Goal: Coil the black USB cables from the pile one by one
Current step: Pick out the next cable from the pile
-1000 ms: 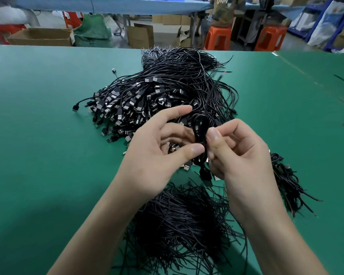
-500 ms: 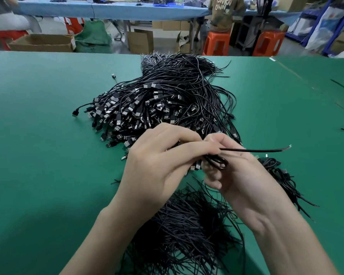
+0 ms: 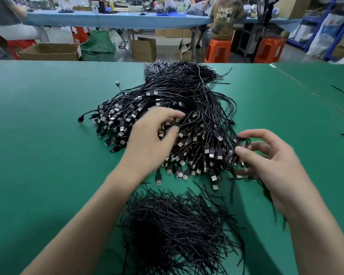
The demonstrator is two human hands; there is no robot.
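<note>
"Where the left hand (image 3: 153, 139) hangs over the pile of black USB cables (image 3: 187, 92), what do its fingers do?"

"They are spread wide and hold nothing. The tips are right at the silver plugs (image 3: 115, 116) on top of the pile. The hand is blurry, so one cannot tell if they touch."

"And the right hand (image 3: 270, 161)?"

"It sits at the right edge of the pile, well apart from the left hand. Its thumb and fingers are curled round a small coil of cable (image 3: 241, 142), which is blurry too."

"Where is the pile?"

"In the middle of the green table (image 3: 38, 155). A heap of short black ties (image 3: 177, 225) lies nearer the person, between the two arms."
</note>
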